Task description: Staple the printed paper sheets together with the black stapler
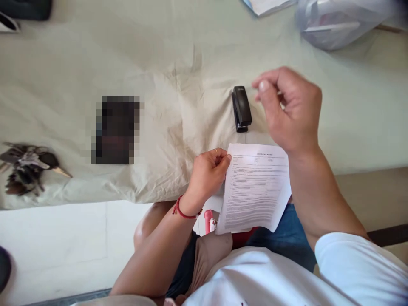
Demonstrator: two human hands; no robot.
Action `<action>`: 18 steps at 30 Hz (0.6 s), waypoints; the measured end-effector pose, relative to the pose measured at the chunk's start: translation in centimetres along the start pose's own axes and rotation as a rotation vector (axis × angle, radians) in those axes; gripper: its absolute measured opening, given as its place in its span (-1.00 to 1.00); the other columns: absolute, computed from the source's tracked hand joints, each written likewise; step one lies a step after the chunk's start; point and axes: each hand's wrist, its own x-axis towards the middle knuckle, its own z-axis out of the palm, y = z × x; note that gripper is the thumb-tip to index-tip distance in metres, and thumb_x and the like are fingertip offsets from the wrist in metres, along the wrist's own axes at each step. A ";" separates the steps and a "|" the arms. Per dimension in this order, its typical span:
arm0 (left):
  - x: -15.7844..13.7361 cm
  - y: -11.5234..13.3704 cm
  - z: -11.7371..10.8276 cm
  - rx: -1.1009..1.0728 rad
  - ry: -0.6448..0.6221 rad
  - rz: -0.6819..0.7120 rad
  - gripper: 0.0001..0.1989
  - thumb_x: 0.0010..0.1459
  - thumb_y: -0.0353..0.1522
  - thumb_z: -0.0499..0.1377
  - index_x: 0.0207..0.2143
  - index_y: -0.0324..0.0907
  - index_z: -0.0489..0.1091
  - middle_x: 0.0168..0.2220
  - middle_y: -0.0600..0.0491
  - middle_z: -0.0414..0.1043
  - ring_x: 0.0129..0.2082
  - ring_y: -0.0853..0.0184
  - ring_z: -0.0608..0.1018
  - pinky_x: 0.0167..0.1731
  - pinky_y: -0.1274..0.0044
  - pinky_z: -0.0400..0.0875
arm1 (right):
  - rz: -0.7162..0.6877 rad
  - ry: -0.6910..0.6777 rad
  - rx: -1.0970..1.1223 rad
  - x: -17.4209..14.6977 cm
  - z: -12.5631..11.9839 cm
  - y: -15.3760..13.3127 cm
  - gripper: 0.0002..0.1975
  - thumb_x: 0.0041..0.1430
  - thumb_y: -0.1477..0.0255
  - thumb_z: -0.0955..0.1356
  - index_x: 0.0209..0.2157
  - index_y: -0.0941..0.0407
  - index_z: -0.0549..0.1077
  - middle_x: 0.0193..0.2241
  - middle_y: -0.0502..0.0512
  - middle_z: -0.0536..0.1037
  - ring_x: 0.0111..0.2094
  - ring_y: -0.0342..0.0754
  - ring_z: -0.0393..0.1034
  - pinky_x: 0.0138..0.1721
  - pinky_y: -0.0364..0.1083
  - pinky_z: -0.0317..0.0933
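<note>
My left hand (208, 172) pinches the upper left corner of a printed sheet of paper (256, 189), holding it over my lap at the near edge of the bed. My right hand (288, 110) hovers above the sheet with its fingers curled and thumb against the forefinger; nothing shows in it. A black stapler (241, 108) lies on the beige bedsheet (178, 63), just left of my right hand's fingertips and apart from them.
A bunch of keys (27, 168) lies at the left edge of the bedsheet. A blurred dark rectangle (116, 129) sits mid-left. A clear plastic bag (341, 19) and some papers (266, 5) rest at the far right. White floor (63, 242) lies below the bed.
</note>
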 end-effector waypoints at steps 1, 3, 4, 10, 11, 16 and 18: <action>0.0 -0.1 -0.1 -0.027 0.004 -0.001 -0.77 0.33 -0.26 0.17 -0.40 -0.12 0.43 -0.62 0.18 0.26 -0.57 0.40 0.28 -0.48 0.48 0.13 | -0.013 -0.034 0.066 -1.4 -0.3 -0.2 -0.63 0.57 0.09 0.26 -0.12 -0.06 0.64 -0.23 0.09 0.70 -0.17 0.06 0.64 -0.07 0.04 0.53; -0.3 -0.2 -0.4 -0.076 0.011 -0.006 -0.77 0.33 -0.24 0.18 -0.39 -0.13 0.43 -0.61 0.18 0.25 -0.57 0.41 0.26 -0.50 0.48 0.10 | -0.003 -0.091 0.086 -3.8 -0.3 -0.1 -0.63 0.56 0.07 0.27 -0.13 -0.07 0.65 -0.24 0.08 0.71 -0.19 0.08 0.64 -0.12 0.07 0.53; -0.6 -0.1 -0.6 -0.091 0.018 -0.005 -0.77 0.33 -0.24 0.19 -0.39 -0.13 0.43 -0.61 0.18 0.24 -0.57 0.41 0.24 -0.50 0.48 0.10 | 0.004 -0.127 0.059 -4.7 -0.1 0.2 -0.62 0.56 0.09 0.25 -0.10 -0.08 0.65 -0.20 0.08 0.72 -0.15 0.10 0.64 -0.09 0.09 0.52; -1.8 0.0 -1.2 -0.094 0.082 0.068 -0.78 0.33 -0.23 0.22 -0.37 -0.14 0.47 -0.55 0.15 0.29 -0.51 0.40 0.30 -0.47 0.50 0.15 | -0.067 -0.351 -0.053 -6.7 0.2 2.3 -0.62 0.54 0.11 0.22 -0.11 -0.12 0.65 -0.17 0.08 0.73 -0.08 0.13 0.62 0.01 0.12 0.48; -1.7 0.0 -1.0 -0.098 0.091 0.077 -0.78 0.33 -0.24 0.21 -0.37 -0.15 0.46 -0.54 0.14 0.30 -0.50 0.40 0.30 -0.46 0.50 0.16 | -0.074 -0.374 -0.040 -6.7 0.0 2.6 -0.62 0.54 0.10 0.22 -0.15 -0.12 0.64 -0.20 0.06 0.73 -0.12 0.12 0.62 -0.02 0.11 0.47; -1.2 0.5 1.4 -0.181 0.069 0.121 -0.82 0.41 -0.29 0.15 -0.29 -0.14 0.44 -0.43 0.12 0.37 -0.42 0.38 0.38 -0.38 0.51 0.27 | -0.065 -0.372 0.021 -5.6 -1.7 4.5 -0.57 0.50 0.06 0.25 -0.39 -0.05 0.51 -0.43 0.01 0.60 -0.39 0.03 0.49 -0.28 0.04 0.38; -1.4 1.0 2.4 -0.207 0.018 0.131 -0.80 0.47 -0.26 0.10 -0.22 -0.13 0.43 -0.36 0.08 0.44 -0.36 0.36 0.44 -0.33 0.51 0.34 | -0.043 -0.340 0.046 -5.2 -2.4 5.4 -0.57 0.48 0.03 0.27 -0.41 -0.05 0.48 -0.46 0.00 0.57 -0.42 0.01 0.46 -0.32 0.03 0.35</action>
